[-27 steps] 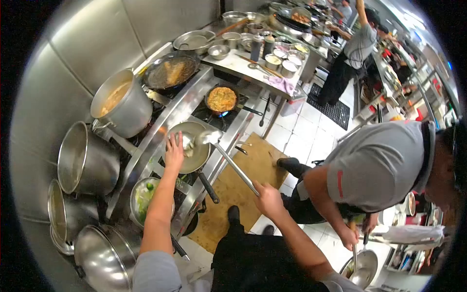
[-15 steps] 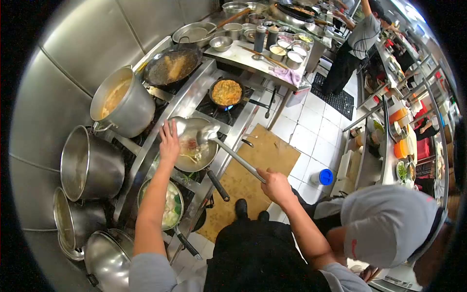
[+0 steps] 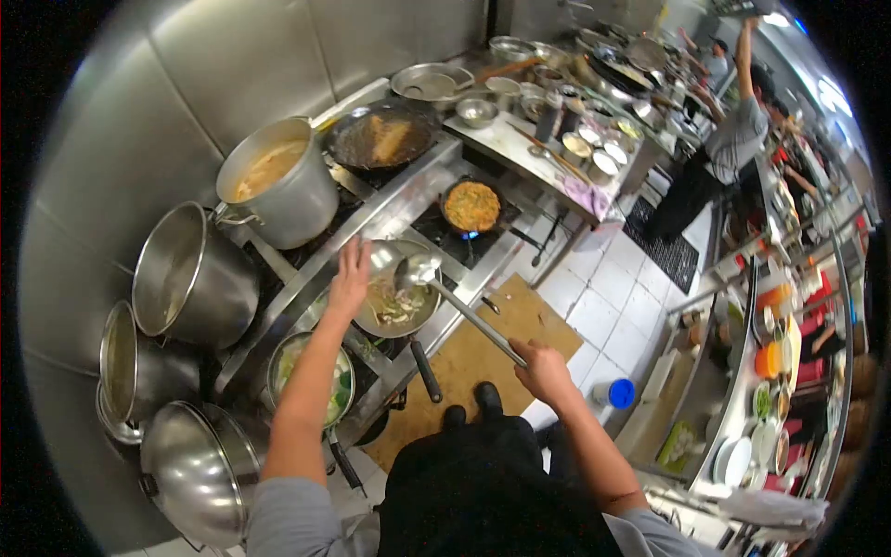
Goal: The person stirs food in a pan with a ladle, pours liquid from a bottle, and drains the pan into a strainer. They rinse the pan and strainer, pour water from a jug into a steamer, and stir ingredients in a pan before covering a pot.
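The long-handled ladle of plain grey steel (image 3: 477, 322) is over the stove (image 3: 306, 278), its cup (image 3: 418, 271) above the near-right part of a wide, shallow steel pan (image 3: 427, 304) with a black handle (image 3: 426, 371). Whether the cup touches the pan is hard to tell. The right hand (image 3: 545, 373) is closed around the end of the shaft, fingers curled under and the index finger lying forward along it.

The left hand (image 3: 349, 278) is over the pan's left edge, palm down, fingers long and slightly parted; beside them is a bright rounded steel piece, perhaps a bowl (image 3: 379, 256). Whether they pinch its rim, I cannot tell. Pale and brown pieces of food (image 3: 394, 302) lie in the pan.

The ladle should handle as a stiff, sturdy tool, fairly light in itself but cup-heavy at such reach, and heavier when filled. Grease could make the smooth metal slippery. The far end of the shaft is the place to take it, away from the heat; the cup and neck are likely hot.

Its long axis runs slantwise, from the right hand forward and leftward, cup foremost. The black handle points back toward the person, crossing below the shaft's line without appearing to touch it.
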`<state>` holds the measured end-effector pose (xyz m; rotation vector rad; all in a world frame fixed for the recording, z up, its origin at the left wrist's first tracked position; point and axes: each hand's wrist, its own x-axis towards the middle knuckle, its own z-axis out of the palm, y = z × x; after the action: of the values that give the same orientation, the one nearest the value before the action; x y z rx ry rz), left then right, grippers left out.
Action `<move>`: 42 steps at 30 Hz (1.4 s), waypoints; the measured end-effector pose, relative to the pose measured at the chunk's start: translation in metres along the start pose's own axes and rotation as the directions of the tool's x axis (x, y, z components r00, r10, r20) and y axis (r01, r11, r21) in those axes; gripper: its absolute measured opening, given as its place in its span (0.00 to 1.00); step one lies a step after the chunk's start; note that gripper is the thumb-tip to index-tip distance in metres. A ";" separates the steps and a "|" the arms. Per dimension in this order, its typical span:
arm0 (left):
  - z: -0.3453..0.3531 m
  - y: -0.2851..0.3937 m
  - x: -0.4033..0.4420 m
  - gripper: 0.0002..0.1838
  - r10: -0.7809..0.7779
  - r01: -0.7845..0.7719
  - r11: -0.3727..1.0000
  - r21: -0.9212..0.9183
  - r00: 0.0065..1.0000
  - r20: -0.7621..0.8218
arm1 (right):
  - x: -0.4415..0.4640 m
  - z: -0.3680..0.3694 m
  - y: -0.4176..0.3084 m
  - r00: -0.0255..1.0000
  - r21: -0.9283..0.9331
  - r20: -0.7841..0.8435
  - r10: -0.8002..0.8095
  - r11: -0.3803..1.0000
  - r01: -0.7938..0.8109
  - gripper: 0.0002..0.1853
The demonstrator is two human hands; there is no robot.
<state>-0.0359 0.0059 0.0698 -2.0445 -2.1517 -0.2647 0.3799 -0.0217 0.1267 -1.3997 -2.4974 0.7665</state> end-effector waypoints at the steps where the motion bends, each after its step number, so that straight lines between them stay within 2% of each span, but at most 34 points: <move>1: -0.008 0.002 -0.001 0.39 -0.139 0.122 0.984 -0.131 0.982 -0.128 | 0.002 -0.003 0.004 0.999 -0.011 -0.010 -0.037 0.999 0.037 0.23; 2: -0.001 0.007 -0.003 0.39 -0.172 0.154 0.980 -0.127 0.975 -0.141 | 0.005 -0.006 0.009 0.997 -0.022 0.000 -0.071 0.997 0.071 0.23; 4: 0.010 0.019 -0.008 0.39 -0.044 0.044 0.998 -0.050 0.999 0.003 | 0.018 -0.014 0.013 0.997 0.034 0.020 -0.079 0.996 0.078 0.23; 6: -0.008 0.013 -0.013 0.37 -0.149 0.149 0.989 -0.012 0.989 0.007 | 0.033 -0.019 0.029 0.988 0.043 0.032 -0.154 0.987 0.152 0.23; 7: -0.013 0.007 -0.014 0.36 -0.314 0.288 0.942 -0.172 0.937 -0.155 | 0.040 -0.024 0.041 0.980 0.059 0.031 -0.197 0.979 0.195 0.23; 8: -0.021 0.000 -0.020 0.34 -0.490 0.391 0.856 -0.338 0.822 -0.291 | 0.050 -0.030 0.050 0.968 0.076 0.039 -0.249 0.966 0.246 0.22; 9: -0.040 -0.007 -0.024 0.31 -0.688 0.483 0.692 -0.537 0.668 -0.284 | 0.058 -0.042 0.048 0.974 0.195 0.091 -0.208 0.963 0.187 0.21; 10: -0.042 -0.035 -0.036 0.27 -0.820 0.411 0.452 -0.792 0.542 -0.187 | 0.061 -0.055 0.045 0.971 0.307 0.165 -0.170 0.945 0.114 0.20; 11: -0.074 -0.034 -0.059 0.24 -0.882 0.313 0.074 -0.947 0.463 0.085 | 0.068 -0.060 0.055 0.949 0.508 0.279 -0.148 0.861 -0.015 0.20; 12: -0.124 -0.020 -0.079 0.22 -0.843 0.133 -0.303 -0.944 0.425 0.331 | 0.079 -0.064 0.066 0.901 0.651 0.408 -0.147 0.738 -0.174 0.19; 13: -0.165 -0.005 -0.105 0.19 -0.865 0.088 -0.287 -0.954 0.405 0.298 | 0.086 -0.070 0.069 0.894 0.688 0.411 -0.180 0.704 -0.174 0.19; 14: -0.166 -0.005 -0.142 0.19 -0.896 0.052 -0.276 -0.960 0.349 0.276 | 0.091 -0.077 0.071 0.878 0.715 0.432 -0.207 0.672 -0.193 0.19; 16: -0.221 0.025 -0.209 0.21 -0.944 0.089 -0.160 -0.983 0.277 0.179 | 0.109 -0.075 0.074 0.751 0.756 0.572 -0.330 0.568 -0.326 0.20; 17: -0.242 0.047 -0.247 0.21 -0.973 0.081 -0.156 -0.984 0.161 0.168 | 0.118 -0.078 0.062 0.691 0.760 0.603 -0.399 0.548 -0.348 0.21; 18: -0.261 0.070 -0.278 0.21 -0.985 0.242 -0.171 -0.955 -0.005 0.175 | 0.127 -0.081 0.052 0.636 0.761 0.626 -0.451 0.531 -0.373 0.23; 19: -0.270 0.090 -0.306 0.22 -0.973 0.384 -0.218 -0.897 -0.158 0.169 | 0.136 -0.076 0.045 0.640 0.746 0.636 -0.432 0.558 -0.364 0.21; 20: -0.269 0.109 -0.338 0.22 -0.959 0.361 -0.234 -0.903 -0.240 0.152 | 0.145 -0.069 0.038 0.647 0.737 0.637 -0.419 0.577 -0.352 0.19; 21: -0.268 0.134 -0.378 0.22 -0.949 0.260 -0.160 -0.952 -0.307 0.076 | 0.153 -0.054 0.035 0.594 0.719 0.642 -0.485 0.651 -0.245 0.15; 22: -0.275 0.162 -0.416 0.22 -0.928 0.172 -0.069 -0.983 -0.374 0.000 | 0.165 -0.038 0.044 0.554 0.691 0.678 -0.484 0.677 -0.254 0.15; 23: -0.283 0.189 -0.440 0.20 -0.924 0.062 0.000 -0.998 -0.381 -0.024 | 0.172 -0.025 0.046 0.505 0.680 0.690 -0.518 0.704 -0.207 0.17; 24: -0.286 0.217 -0.466 0.20 -0.899 0.065 0.020 -0.998 -0.435 -0.047 | 0.172 -0.015 0.040 0.472 0.678 0.688 -0.551 0.720 -0.148 0.19; 25: -0.285 0.245 -0.495 0.20 -0.825 -0.005 0.124 -0.992 -0.555 -0.101 | 0.142 -0.031 -0.003 0.490 0.551 0.759 -0.429 0.824 -0.131 0.12; 26: -0.282 0.271 -0.522 0.19 -0.738 -0.063 0.233 -0.970 -0.661 -0.135 | 0.139 -0.028 -0.019 0.363 0.491 0.822 -0.439 0.869 -0.060 0.11; 28: -0.278 0.314 -0.569 0.19 -0.419 -0.001 0.342 -0.940 -0.895 -0.152 | 0.136 -0.009 -0.041 0.257 0.371 0.891 -0.375 0.926 0.069 0.11; 29: -0.266 0.335 -0.602 0.19 -0.298 0.091 0.408 -0.909 -0.927 -0.227 | 0.109 -0.008 -0.068 0.252 0.336 0.914 -0.318 0.942 -0.028 0.09; 30: -0.254 0.354 -0.635 0.20 -0.169 0.192 0.461 -0.866 -0.939 -0.299 | 0.093 0.001 -0.083 0.230 0.371 0.899 -0.373 0.927 0.056 0.07; 32: -0.243 0.391 -0.669 0.20 0.026 0.188 0.521 -0.833 -0.978 -0.205 | 0.069 0.021 -0.112 0.005 0.363 0.929 -0.371 0.911 0.195 0.11; 33: -0.231 0.414 -0.691 0.20 0.050 0.202 0.520 -0.830 -0.977 -0.206 | 0.045 0.017 -0.138 -0.016 0.280 0.957 -0.289 0.912 0.301 0.15; 36: -0.188 0.480 -0.755 0.21 0.069 0.048 0.533 -0.845 -0.998 -0.013 | -0.008 0.046 -0.171 -0.131 0.297 0.955 -0.268 0.895 0.333 0.16; 37: -0.178 0.499 -0.769 0.22 0.094 0.026 0.540 -0.841 -0.995 0.030 | -0.029 0.049 -0.178 -0.064 0.420 0.887 -0.457 0.744 0.519 0.17; 38: -0.167 0.519 -0.790 0.22 0.119 0.041 0.544 -0.838 -0.992 0.029 | -0.049 0.061 -0.191 -0.087 0.427 0.887 -0.453 0.734 0.528 0.17; 40: -0.148 0.553 -0.824 0.23 0.353 0.066 0.316 -0.946 -0.934 0.053 | -0.086 0.079 -0.217 -0.244 0.441 0.898 -0.367 0.757 0.482 0.17; 41: -0.143 0.568 -0.834 0.23 0.374 0.064 0.318 -0.946 -0.925 0.063 | -0.082 0.102 -0.214 -0.236 0.309 0.947 -0.217 0.811 0.497 0.16; 42: -0.146 0.578 -0.836 0.23 0.364 0.022 0.283 -0.959 -0.927 0.086 | -0.084 0.115 -0.216 -0.245 0.305 0.948 -0.204 0.803 0.511 0.16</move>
<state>0.5843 -0.8119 0.0230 1.4008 -0.5660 -1.1298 0.2197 -0.2237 0.1476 0.7188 -3.7290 1.9467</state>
